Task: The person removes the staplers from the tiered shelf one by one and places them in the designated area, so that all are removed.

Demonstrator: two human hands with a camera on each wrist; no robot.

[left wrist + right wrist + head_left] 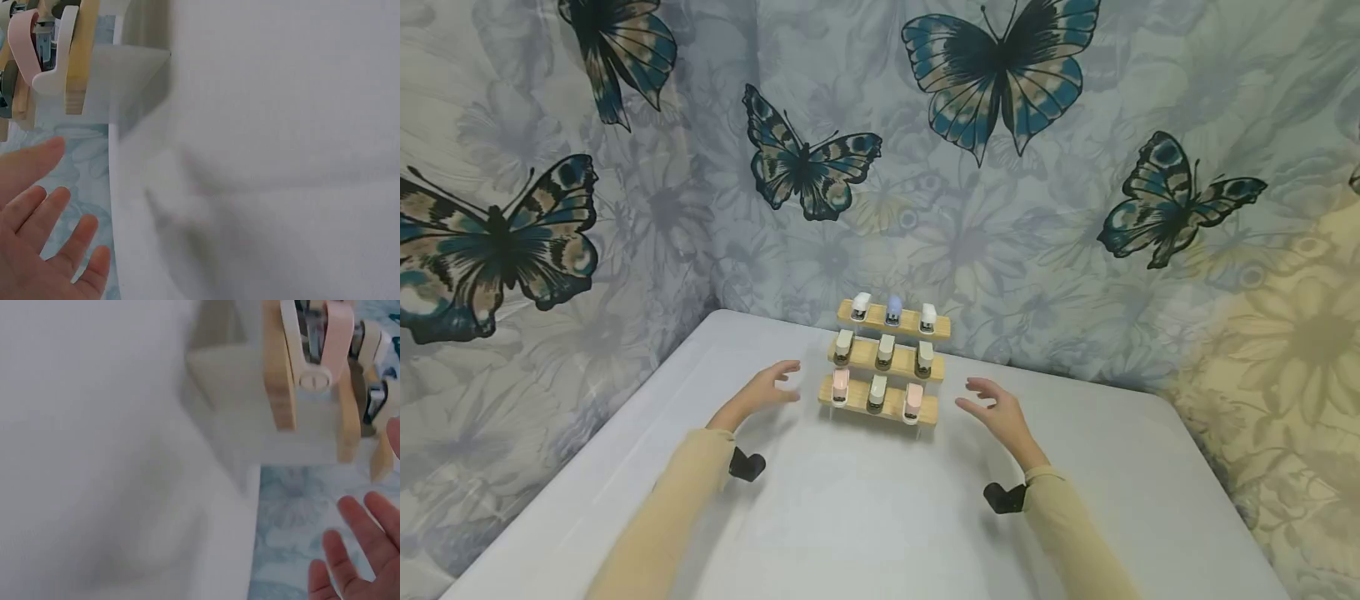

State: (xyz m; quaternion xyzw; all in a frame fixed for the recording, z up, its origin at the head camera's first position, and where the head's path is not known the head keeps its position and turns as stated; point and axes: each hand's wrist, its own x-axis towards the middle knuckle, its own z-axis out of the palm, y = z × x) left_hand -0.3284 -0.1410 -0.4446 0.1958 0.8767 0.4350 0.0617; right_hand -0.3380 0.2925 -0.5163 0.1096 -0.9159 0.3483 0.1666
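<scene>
A tiered stand (858, 399) with three wooden shelves on clear supports stands on the white table. Several small devices like hole punches, with coloured levers over metal works, line its shelves. On the front shelf are a pink punch (840, 387), a grey-green punch (877, 392) and another pink punch (913, 402). A blue punch (893, 309) sits between two white ones on the top shelf. My left hand (765, 388) is held left of the stand, fingers relaxed and apart from it. On the other side, my right hand (1000, 412) hovers with spread fingers, holding nothing.
The white tabletop (865, 517) spreads out in front of the stand and to both sides. Behind it hangs a floral cloth with butterflies (808, 158). Black wrist mounts (747, 464) are strapped at both sleeves.
</scene>
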